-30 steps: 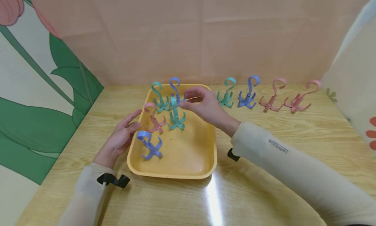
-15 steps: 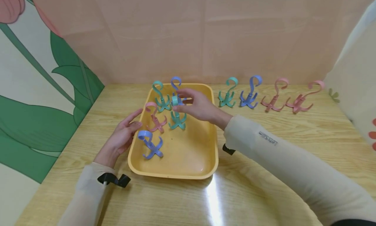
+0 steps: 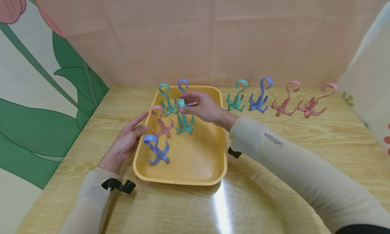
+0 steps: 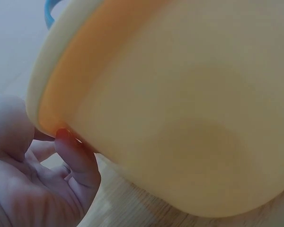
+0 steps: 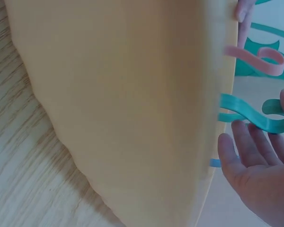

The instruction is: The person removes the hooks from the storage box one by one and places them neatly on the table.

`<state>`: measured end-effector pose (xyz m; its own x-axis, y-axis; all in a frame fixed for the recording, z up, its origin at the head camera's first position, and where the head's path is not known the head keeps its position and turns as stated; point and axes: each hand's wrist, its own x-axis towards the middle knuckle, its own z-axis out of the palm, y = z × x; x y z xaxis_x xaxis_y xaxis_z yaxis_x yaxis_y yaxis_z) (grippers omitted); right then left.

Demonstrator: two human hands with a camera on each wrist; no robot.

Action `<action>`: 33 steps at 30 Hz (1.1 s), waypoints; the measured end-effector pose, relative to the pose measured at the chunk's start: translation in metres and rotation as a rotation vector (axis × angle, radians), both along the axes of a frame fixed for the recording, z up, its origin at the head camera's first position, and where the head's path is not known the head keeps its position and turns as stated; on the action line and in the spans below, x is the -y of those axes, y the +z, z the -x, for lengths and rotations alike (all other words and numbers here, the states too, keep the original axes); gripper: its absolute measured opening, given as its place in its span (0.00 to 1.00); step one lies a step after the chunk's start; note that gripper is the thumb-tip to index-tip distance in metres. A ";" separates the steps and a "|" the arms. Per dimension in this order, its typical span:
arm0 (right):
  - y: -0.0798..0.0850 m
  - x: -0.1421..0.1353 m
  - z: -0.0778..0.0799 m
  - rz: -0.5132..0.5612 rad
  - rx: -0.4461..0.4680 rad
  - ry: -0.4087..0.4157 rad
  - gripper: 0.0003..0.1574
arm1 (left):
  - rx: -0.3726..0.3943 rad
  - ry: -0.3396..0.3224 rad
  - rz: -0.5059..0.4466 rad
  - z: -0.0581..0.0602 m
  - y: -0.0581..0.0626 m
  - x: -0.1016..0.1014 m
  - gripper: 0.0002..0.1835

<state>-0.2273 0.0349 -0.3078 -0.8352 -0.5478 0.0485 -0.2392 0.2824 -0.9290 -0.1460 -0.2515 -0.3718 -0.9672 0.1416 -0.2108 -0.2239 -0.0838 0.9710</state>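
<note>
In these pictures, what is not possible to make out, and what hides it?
Head view: rear blue hook, lower part mostly behind the right hand.
Right wrist view: green hook, prongs behind the yellow tray; whether the hand grips it, partly cut off by the right edge.
Left wrist view: bluish curl, mostly cut off by top edge and tray rim.

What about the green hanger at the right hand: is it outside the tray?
No: the head view shows the green hanger with its prongs inside the yellow tray, its top at the right hand.
</note>
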 end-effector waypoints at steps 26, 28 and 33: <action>0.008 -0.012 -0.012 0.032 -0.024 -0.018 0.26 | 0.009 0.017 0.024 0.001 0.000 -0.003 0.32; 0.012 -0.016 -0.015 0.033 -0.032 -0.026 0.26 | 0.011 0.016 0.024 0.001 0.000 -0.003 0.32; 0.025 -0.026 -0.025 0.049 -0.046 -0.048 0.27 | 0.014 0.020 0.020 0.000 0.001 -0.002 0.32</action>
<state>-0.2025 0.0612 -0.2825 -0.8567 -0.5034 0.1125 -0.2688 0.2494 -0.9303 -0.1457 -0.2497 -0.3703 -0.9668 0.1178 -0.2269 -0.2360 -0.0695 0.9693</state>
